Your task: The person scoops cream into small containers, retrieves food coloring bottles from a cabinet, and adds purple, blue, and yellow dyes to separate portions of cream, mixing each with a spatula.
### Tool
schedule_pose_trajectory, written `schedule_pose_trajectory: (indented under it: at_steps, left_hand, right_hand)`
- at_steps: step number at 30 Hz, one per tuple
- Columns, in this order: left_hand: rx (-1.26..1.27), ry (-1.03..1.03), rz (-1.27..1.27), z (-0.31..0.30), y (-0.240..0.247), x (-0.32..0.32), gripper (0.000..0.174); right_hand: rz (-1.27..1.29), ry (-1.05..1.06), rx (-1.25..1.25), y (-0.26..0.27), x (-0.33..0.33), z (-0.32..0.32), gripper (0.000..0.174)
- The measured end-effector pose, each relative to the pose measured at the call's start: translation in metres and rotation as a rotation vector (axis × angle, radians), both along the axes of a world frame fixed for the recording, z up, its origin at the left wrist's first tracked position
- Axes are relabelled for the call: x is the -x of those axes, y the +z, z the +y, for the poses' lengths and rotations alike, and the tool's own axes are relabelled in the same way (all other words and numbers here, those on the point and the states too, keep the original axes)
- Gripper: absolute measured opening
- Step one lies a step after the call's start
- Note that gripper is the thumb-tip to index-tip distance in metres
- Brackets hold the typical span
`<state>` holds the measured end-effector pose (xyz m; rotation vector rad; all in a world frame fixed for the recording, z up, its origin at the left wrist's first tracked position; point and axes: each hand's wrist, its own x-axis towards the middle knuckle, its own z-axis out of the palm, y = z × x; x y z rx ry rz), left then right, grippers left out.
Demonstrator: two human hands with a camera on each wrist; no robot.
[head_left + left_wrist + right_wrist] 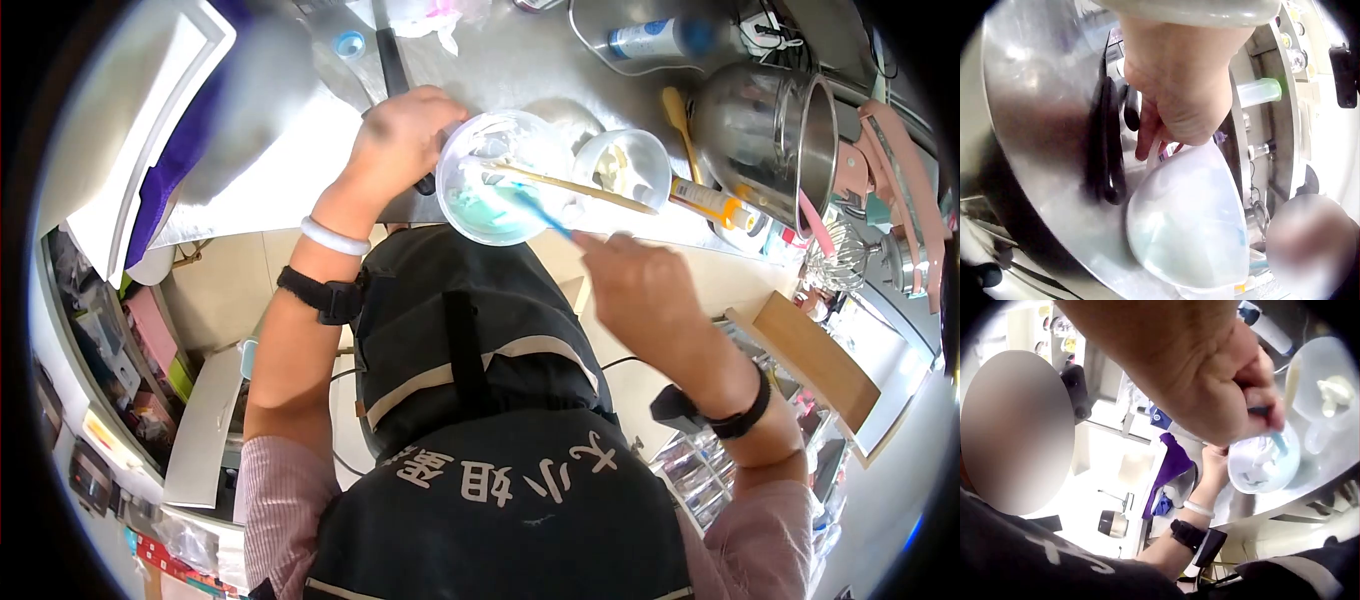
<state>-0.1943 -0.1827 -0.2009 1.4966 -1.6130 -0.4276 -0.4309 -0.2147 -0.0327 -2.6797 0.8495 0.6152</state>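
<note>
A translucent plastic bowl (449, 200) holds white and mint-green cream at the counter's front edge. My left hand (400, 140) grips its left side; the left wrist view shows fingers and thumb around the edge of the bowl (1185, 219). My right hand (645, 290) holds a blue spatula (545, 216), whose far end dips into the cream. In the right wrist view the right hand (1235, 394) is curled round the handle above the bowl (1233, 472). A wooden-handled spatula (590, 190) lies across this bowl and a smaller translucent bowl (660, 165) holding pale cream.
Right of the bowls lie an orange-capped bottle (705, 200) and a wooden spoon (677, 115), near a steel mixing bowl (750, 130) and a pink stand mixer (885, 160). A black-handled tool (392, 65) lies behind my left hand. A spray can (645, 40) lies at the back.
</note>
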Motion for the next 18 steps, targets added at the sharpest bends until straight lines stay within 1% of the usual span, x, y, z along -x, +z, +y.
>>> schedule_pose_trajectory:
  at_steps: [2,4,5,7,9,10,12,13,16,17,18]
  left_hand:
    - [-0.016,0.002,-0.003,0.001,0.004,0.001,0.023]
    - [-0.034,-0.005,-0.001,0.002,0.004,0.001,0.022]
    - [-0.015,-0.013,-0.007,0.002,0.003,0.000,0.023]
    - [0.006,-0.017,-0.013,0.002,0.003,0.001,0.023]
    - [-0.067,0.005,0.000,0.001,0.006,0.003,0.025]
    - [-0.067,0.008,-0.003,0.001,0.006,0.001,0.025]
    - [-0.018,-0.006,-0.005,0.002,0.004,0.001,0.025]
    - [-0.028,-0.014,0.014,0.001,0.003,0.000,0.023]
    - [-0.071,-0.019,0.023,0.000,0.007,0.001,0.023]
    - [-0.071,-0.017,0.021,0.001,0.007,0.001,0.023]
    - [-0.069,-0.006,0.006,0.002,0.006,0.001,0.024]
  right_hand:
    - [-0.011,0.002,-0.049,-0.005,-0.003,0.005,0.025]
    - [-0.196,-0.048,-0.105,0.001,-0.005,0.000,0.025]
    - [-0.144,-0.030,-0.031,0.008,-0.009,-0.003,0.024]
    - [-0.101,-0.001,-0.016,-0.002,-0.001,-0.002,0.024]
    - [-0.020,0.051,-0.023,-0.005,0.000,0.005,0.024]
    - [-0.024,0.054,-0.024,-0.005,-0.003,0.002,0.024]
    - [-0.185,0.020,-0.023,0.002,-0.007,-0.004,0.024]
    - [-0.079,-0.010,0.032,0.005,-0.008,-0.007,0.023]
    - [-0.068,0.007,-0.042,-0.006,0.002,0.002,0.025]
    - [-0.149,-0.050,-0.084,-0.005,0.000,0.003,0.025]
    - [-0.149,-0.051,-0.085,-0.002,-0.004,0.003,0.025]
